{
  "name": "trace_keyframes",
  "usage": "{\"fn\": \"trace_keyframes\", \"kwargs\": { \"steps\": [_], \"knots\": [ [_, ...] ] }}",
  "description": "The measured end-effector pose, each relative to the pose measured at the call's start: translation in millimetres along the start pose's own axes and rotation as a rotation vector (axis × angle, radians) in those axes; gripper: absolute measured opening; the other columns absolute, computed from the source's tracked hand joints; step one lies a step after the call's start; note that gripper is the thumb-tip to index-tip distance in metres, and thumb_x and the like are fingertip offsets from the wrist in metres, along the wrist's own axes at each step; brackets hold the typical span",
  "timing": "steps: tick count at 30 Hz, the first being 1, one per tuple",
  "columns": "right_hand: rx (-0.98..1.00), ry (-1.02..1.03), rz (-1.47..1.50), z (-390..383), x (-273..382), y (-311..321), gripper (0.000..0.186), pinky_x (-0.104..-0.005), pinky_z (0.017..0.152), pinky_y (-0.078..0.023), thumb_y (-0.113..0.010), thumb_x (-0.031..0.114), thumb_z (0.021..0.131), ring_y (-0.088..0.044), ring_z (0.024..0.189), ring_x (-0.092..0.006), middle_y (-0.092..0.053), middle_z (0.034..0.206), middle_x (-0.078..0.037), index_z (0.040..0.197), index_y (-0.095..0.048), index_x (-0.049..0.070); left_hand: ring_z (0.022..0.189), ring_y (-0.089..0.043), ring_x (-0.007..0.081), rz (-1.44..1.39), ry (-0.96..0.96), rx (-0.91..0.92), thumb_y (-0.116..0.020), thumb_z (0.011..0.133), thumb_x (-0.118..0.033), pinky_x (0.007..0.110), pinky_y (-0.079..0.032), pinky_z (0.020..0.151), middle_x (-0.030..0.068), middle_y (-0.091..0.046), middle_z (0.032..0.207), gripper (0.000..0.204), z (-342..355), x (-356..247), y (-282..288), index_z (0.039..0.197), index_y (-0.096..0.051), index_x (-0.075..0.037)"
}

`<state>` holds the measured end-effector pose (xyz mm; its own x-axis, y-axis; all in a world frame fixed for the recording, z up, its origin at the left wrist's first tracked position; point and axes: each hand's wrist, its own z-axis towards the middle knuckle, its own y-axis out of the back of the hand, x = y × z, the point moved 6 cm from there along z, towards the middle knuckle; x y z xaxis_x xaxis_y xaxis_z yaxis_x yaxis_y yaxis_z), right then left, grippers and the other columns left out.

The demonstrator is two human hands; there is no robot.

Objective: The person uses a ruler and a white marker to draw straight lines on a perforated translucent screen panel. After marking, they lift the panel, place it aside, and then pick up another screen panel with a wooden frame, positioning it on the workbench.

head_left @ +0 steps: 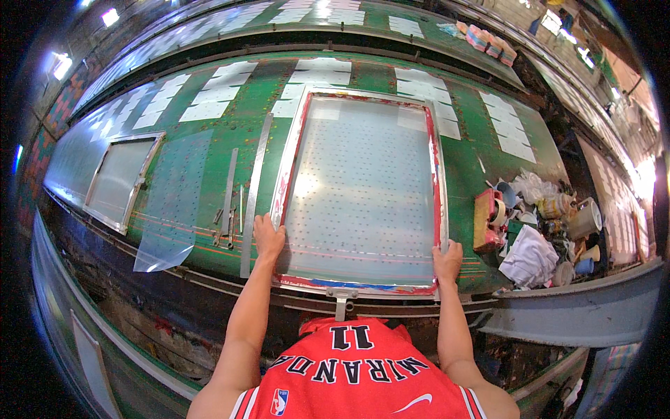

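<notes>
A large screen-printing frame (pixel 440 202) lies on the long green table, its inner edge lined with red tape and a blue patch along the near side. Small dark marks in rows show across its pale mesh. My left hand (pixel 269 237) is closed on the near part of the frame's left side. On the opposite side, my right hand (pixel 447 261) grips the frame near its lower right corner. A metal bracket (pixel 341 299) sits at the middle of the near edge. Left of the frame lies a long metal straightedge (pixel 257 192).
Farther left are a shorter metal bar (pixel 229 190), wrenches (pixel 225 239), a dotted clear film sheet (pixel 171 202) and a smaller screen frame (pixel 123 183). White sheets (pixel 319 75) lie in rows behind. Tape in a red box (pixel 488 220), a white cloth (pixel 530 255) and cups crowd the right.
</notes>
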<state>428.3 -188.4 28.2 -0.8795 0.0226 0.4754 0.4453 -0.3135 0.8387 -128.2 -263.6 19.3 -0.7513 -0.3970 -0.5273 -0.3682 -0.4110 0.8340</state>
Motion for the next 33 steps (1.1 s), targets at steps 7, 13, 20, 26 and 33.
{"fn": "trace_keyframes", "kwargs": {
  "steps": [7, 13, 20, 26, 33],
  "knots": [
    [-0.019, 0.002, 0.001, -1.8, 7.7, 6.6, 0.051, -0.0491, 0.095, -0.048, -0.079, 0.023, 0.077, -0.058, 0.107, -0.0417, -0.06, 0.109, -0.022, 0.118, -0.062, -0.004, 0.119, -0.049, 0.0448, 0.017, -0.018, -0.021, -0.08, 0.078, -0.018, 0.055, -0.042, 0.101, 0.0238, -0.051, 0.123, 0.064, -0.3, 1.5, -1.8, 0.132, -0.054, 0.004],
    [0.017, -0.022, -0.028, -1.0, 4.9, 0.2, 0.051, -0.0488, 0.095, -0.048, -0.079, 0.023, 0.077, -0.058, 0.107, -0.0415, -0.06, 0.109, -0.022, 0.117, -0.062, -0.004, 0.123, -0.047, 0.0422, 0.047, 0.036, 0.058, -0.08, 0.08, -0.02, 0.055, -0.041, 0.101, 0.0206, -0.049, 0.124, 0.061, 0.0, 1.2, -5.9, 0.131, -0.053, 0.002],
    [0.018, -0.028, -0.023, -1.7, 0.7, -3.0, 0.051, -0.0489, 0.095, -0.048, -0.081, 0.023, 0.077, -0.058, 0.107, -0.0405, -0.06, 0.109, -0.021, 0.116, -0.062, -0.004, 0.122, -0.047, 0.0422, 0.038, 0.05, 0.054, -0.079, 0.081, -0.02, 0.055, -0.041, 0.101, 0.0203, -0.049, 0.124, 0.062, -2.3, -0.6, -4.8, 0.132, -0.053, 0.001],
    [0.044, -0.056, 0.028, -2.2, -6.1, -7.1, 0.05, -0.0479, 0.095, -0.048, -0.081, 0.024, 0.078, -0.059, 0.108, -0.0398, -0.06, 0.109, -0.021, 0.116, -0.06, 0.0, 0.12, -0.049, 0.0424, 0.056, 0.033, 0.044, -0.077, 0.081, -0.022, 0.056, -0.042, 0.1, 0.0201, -0.05, 0.123, 0.061, -2.4, 0.4, -2.6, 0.132, -0.053, 0.001],
    [0.01, -0.064, 0.03, -2.1, -5.1, -6.0, 0.047, -0.0475, 0.094, -0.048, -0.078, 0.025, 0.078, -0.06, 0.106, -0.0398, -0.061, 0.108, -0.02, 0.114, -0.062, -0.001, 0.119, -0.051, 0.0422, 0.067, 0.04, 0.035, -0.076, 0.081, -0.022, 0.055, -0.043, 0.101, 0.0208, -0.052, 0.121, 0.059, -3.7, -2.8, -0.6, 0.131, -0.055, 0.001]
  ]
}}
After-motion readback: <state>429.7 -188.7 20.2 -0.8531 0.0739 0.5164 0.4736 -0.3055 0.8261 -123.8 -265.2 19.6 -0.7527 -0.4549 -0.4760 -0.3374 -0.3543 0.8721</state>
